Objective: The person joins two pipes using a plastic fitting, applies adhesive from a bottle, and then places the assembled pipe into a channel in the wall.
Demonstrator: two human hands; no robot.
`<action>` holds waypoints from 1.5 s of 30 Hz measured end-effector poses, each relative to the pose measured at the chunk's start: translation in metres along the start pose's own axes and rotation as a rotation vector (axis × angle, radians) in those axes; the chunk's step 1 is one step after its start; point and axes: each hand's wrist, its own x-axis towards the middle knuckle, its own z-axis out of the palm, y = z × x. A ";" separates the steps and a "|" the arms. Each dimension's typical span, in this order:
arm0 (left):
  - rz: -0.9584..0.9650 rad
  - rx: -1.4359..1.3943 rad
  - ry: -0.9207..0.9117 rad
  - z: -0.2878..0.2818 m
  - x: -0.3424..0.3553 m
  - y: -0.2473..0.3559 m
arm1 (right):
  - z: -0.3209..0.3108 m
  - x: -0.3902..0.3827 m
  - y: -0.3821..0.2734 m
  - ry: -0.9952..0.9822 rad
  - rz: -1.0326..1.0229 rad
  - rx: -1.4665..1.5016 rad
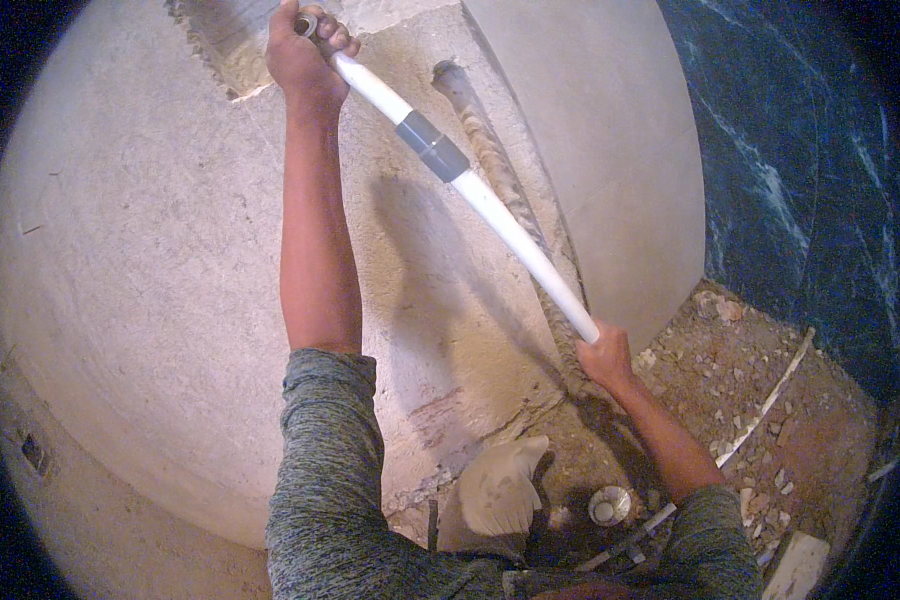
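A white plastic pipe (515,240) runs slantwise in front of the wall, from upper left to lower right. A grey coupling (432,146) sits around its upper part. At its upper end, my left hand (305,62) is closed around the pipe, and a round opening shows by the fingers. My right hand (604,357) grips the lower end, which the fingers hide. Beside the pipe, a long rough groove (490,155) is cut into the plaster wall. The pipe lies partly across this groove in the view; whether it touches the wall, I cannot tell.
A rough-edged rectangular recess (245,40) opens in the wall near my left hand. Dark blue marbled panelling (790,170) stands at right. Rubble (800,450) covers the floor below it, with a pale strip (770,400) and a round whitish object (610,506).
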 end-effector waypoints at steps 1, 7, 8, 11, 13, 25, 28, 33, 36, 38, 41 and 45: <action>0.001 0.010 0.004 0.000 -0.001 0.001 | -0.002 -0.001 -0.002 0.016 -0.012 0.019; 0.029 0.037 0.018 0.001 -0.003 0.001 | -0.008 -0.002 -0.010 0.062 0.025 -0.004; 0.053 0.038 0.034 0.001 -0.003 0.000 | -0.007 -0.001 -0.010 0.064 0.035 -0.003; 0.026 0.003 -0.051 0.001 -0.004 -0.001 | -0.007 -0.001 -0.011 0.060 0.038 0.006; 0.004 -0.010 -0.036 0.003 -0.004 -0.004 | -0.007 -0.001 -0.012 0.060 0.040 0.016; 0.093 -0.007 -0.015 0.022 -0.012 -0.006 | -0.007 -0.002 -0.006 -0.019 0.071 0.029; 0.110 -0.026 -0.055 0.027 -0.021 -0.008 | -0.010 -0.003 -0.005 -0.052 0.068 0.056; 0.052 -0.121 -0.065 0.015 -0.022 -0.005 | -0.013 -0.008 -0.005 -0.093 0.076 0.076; 0.029 -0.199 -0.159 0.005 -0.023 0.001 | -0.021 -0.010 -0.018 -0.128 0.106 0.105; -0.027 -0.281 -0.223 0.003 -0.019 0.006 | -0.018 -0.012 -0.016 -0.137 0.075 0.134; -0.076 -0.365 -0.428 0.005 -0.008 0.000 | -0.013 -0.018 -0.018 -0.159 0.110 0.193; 0.102 -0.022 0.116 0.028 -0.012 -0.033 | 0.003 -0.021 -0.024 -0.167 0.152 -0.007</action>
